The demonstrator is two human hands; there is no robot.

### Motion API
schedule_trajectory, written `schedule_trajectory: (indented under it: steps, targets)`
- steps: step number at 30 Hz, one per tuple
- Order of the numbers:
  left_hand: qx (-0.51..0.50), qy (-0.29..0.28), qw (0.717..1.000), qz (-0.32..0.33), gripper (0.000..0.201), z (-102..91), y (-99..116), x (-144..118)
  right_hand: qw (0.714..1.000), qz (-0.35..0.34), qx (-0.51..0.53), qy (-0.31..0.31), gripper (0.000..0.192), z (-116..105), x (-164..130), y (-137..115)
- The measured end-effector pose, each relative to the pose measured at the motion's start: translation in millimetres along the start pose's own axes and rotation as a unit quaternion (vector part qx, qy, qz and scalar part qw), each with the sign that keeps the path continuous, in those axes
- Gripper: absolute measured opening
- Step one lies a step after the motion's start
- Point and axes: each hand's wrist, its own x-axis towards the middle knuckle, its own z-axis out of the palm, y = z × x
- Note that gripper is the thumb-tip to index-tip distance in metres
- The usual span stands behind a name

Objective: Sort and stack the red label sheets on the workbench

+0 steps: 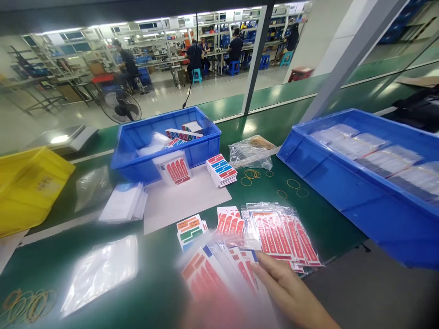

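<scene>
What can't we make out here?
All in the head view:
- Left hand: lost in the blur at the bottom edge, if in view at all.
- Held cards: print smeared by blur.
- Right hand: some fingers hidden behind the cards.
- Yellow bin: cut off by the left edge.
- Right blue bin: far end cut off by the right edge.

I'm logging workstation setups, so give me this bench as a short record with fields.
Right hand: gripping the edge of a fanned bunch of printed cards
Nearby pile: bagged red-printed cards
Surface: green table
Middle container: blue bin, with printed cards inside
Right container: larger blue bin, holding rows of clear-wrapped packs
Left edge: yellow bin
Loose items: clear plastic bags; thin yellowish bands near the larger bin
Unclear: foreground blur
</scene>
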Motion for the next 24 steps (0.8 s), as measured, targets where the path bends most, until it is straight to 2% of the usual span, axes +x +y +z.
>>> schedule_trajectory:
  steps: [2, 6, 8, 10, 11, 12, 15, 17, 20, 22, 24]
  targets:
    - [0.002, 0.000, 1.000, -0.005, 0.039, -0.2, 2.6, -0.4, 0.999, 0.005, 0.034, 0.026, 0.037, -5.6, 0.5, -4.5]
    - [-0.003, -0.003, 1.000, -0.009, 0.048, 0.3, 7.9, -1.1, 0.987, 0.092, 0.081, 0.103, 0.040, -45.1, 8.1, 9.4]
    - [-0.009, -0.004, 1.000, -0.007, 0.051, 1.2, 8.2, -1.0, 0.974, 0.122, 0.026, 0.189, 0.053, -59.9, 13.0, 20.6]
    - [-0.013, -0.002, 1.000, -0.006, 0.049, 2.2, 6.9, -0.5, 0.951, 0.098, -0.062, 0.286, 0.062, -60.7, 15.7, 28.0]
    - [-0.014, -0.001, 1.000, -0.005, 0.047, 2.6, 5.8, -0.1, 0.947, 0.075, -0.088, 0.301, 0.062, -55.6, 15.5, 29.0]
    - [-0.015, 0.001, 1.000, -0.004, 0.044, 3.1, 4.6, 0.3, 0.955, 0.054, -0.091, 0.278, 0.060, -47.4, 14.2, 28.1]
    - [-0.014, 0.004, 1.000, 0.000, 0.037, 4.3, 1.9, 1.2, 0.996, 0.038, -0.009, 0.085, 0.050, -16.3, 6.2, 16.1]
    - [-0.011, 0.004, 1.000, 0.002, 0.037, 4.8, 1.8, 1.0, 0.998, 0.051, 0.041, 0.010, 0.046, -3.5, 1.6, 6.6]
    - [-0.006, 0.002, 1.000, 0.003, 0.044, 5.5, 4.8, -0.7, 0.990, 0.089, 0.108, 0.036, 0.047, -12.5, 0.6, 4.1]
    - [-0.005, -0.001, 1.000, 0.003, 0.050, 6.2, 7.2, -2.3, 0.978, 0.131, 0.138, 0.085, 0.056, -32.6, 3.4, 12.0]
    - [-0.006, -0.004, 1.000, 0.005, 0.053, 7.5, 8.5, -3.4, 0.970, 0.146, 0.114, 0.155, 0.063, -52.1, 7.8, 22.5]
